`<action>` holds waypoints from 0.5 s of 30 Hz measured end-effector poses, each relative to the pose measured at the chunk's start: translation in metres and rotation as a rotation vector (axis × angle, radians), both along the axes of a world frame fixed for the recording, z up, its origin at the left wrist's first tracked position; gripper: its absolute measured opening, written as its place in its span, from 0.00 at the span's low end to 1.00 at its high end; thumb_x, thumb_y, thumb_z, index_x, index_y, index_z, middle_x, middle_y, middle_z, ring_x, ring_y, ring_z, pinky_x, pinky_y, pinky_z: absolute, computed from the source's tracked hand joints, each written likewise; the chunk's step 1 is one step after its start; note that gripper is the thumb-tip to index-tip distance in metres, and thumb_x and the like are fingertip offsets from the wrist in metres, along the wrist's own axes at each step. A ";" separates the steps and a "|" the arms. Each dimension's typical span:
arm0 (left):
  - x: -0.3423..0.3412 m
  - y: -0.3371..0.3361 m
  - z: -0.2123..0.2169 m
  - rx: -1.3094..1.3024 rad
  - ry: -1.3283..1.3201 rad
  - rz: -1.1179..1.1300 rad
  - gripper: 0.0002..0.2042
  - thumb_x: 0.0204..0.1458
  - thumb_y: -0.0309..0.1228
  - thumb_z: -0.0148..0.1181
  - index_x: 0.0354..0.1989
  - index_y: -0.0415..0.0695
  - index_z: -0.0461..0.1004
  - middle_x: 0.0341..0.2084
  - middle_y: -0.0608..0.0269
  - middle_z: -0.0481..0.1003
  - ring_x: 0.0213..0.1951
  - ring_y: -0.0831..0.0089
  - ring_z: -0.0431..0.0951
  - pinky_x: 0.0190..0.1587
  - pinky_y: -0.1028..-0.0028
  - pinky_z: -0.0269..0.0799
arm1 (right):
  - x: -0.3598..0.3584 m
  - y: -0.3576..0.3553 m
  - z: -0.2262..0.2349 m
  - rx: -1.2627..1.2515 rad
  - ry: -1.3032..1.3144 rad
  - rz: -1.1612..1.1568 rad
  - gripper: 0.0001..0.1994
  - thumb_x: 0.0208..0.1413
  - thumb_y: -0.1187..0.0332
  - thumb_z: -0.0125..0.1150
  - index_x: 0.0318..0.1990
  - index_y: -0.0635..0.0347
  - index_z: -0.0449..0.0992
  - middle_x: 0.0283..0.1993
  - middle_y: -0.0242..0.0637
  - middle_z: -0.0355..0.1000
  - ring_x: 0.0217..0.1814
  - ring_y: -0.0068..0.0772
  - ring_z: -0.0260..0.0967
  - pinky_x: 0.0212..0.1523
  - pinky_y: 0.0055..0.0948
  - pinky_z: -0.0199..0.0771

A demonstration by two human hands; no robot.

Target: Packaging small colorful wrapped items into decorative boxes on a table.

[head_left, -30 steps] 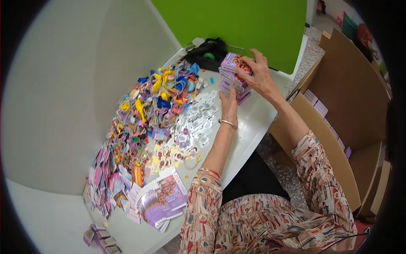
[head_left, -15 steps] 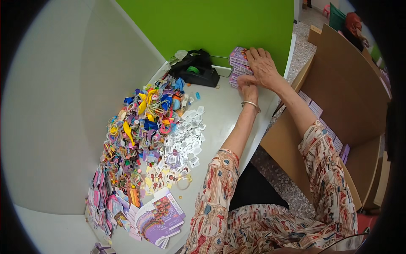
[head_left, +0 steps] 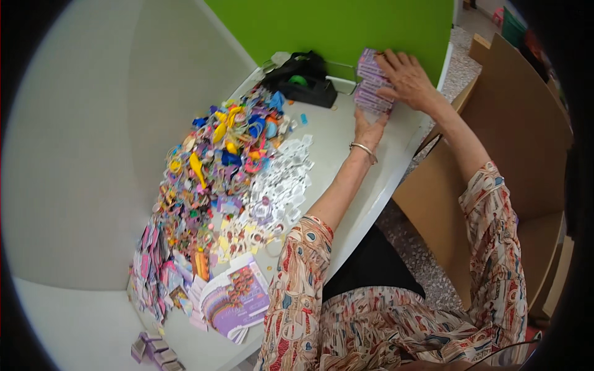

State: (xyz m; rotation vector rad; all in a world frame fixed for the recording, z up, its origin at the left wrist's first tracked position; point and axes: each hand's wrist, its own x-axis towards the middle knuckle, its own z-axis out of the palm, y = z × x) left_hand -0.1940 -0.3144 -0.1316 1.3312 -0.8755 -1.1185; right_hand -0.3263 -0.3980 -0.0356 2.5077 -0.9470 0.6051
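Observation:
Against the green panel at the far end of the table stands a stack of small purple boxes (head_left: 370,93). My right hand (head_left: 409,81) wraps the stack from the right, its fingers over the upper boxes and its thumb on the side. My left hand (head_left: 369,128), with a bangle at the wrist, grips the near end, thumb and fingers spread round the lowest boxes. Part of the stack is hidden behind my right hand.
A black tape dispenser (head_left: 314,93) sits left of the stack. Along the left lie a heap of colourful small trinkets (head_left: 204,167), white tags (head_left: 281,179), fanned purple cards (head_left: 247,297) and more small boxes (head_left: 154,352). An open cardboard carton (head_left: 442,210) stands at right.
The view has shifted, so the table's things appear lower left. My left hand has moved from the stack's side to its near end, and my right hand remains on the boxes.

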 end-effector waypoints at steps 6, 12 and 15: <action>0.007 0.076 0.045 0.076 0.092 -0.152 0.39 0.47 0.33 0.63 0.66 0.40 0.47 0.47 0.48 0.67 0.31 0.73 0.70 0.31 0.74 0.69 | -0.011 -0.024 -0.021 -0.151 -0.019 0.037 0.37 0.46 0.63 0.65 0.64 0.59 0.56 0.61 0.46 0.61 0.58 0.47 0.61 0.59 0.41 0.61; 0.030 0.194 0.081 0.220 -0.100 -0.420 0.36 0.52 0.36 0.62 0.66 0.40 0.49 0.55 0.47 0.65 0.48 0.70 0.71 0.49 0.73 0.69 | -0.013 -0.025 -0.025 -0.178 0.030 -0.021 0.41 0.50 0.55 0.62 0.70 0.49 0.47 0.68 0.45 0.54 0.65 0.49 0.55 0.65 0.45 0.54; 0.070 0.269 0.111 0.185 -0.092 -0.396 0.32 0.55 0.32 0.59 0.66 0.42 0.50 0.56 0.48 0.66 0.50 0.69 0.72 0.49 0.72 0.69 | -0.012 -0.016 -0.016 -0.183 0.015 -0.070 0.41 0.51 0.53 0.61 0.70 0.47 0.47 0.70 0.44 0.49 0.68 0.49 0.52 0.67 0.46 0.51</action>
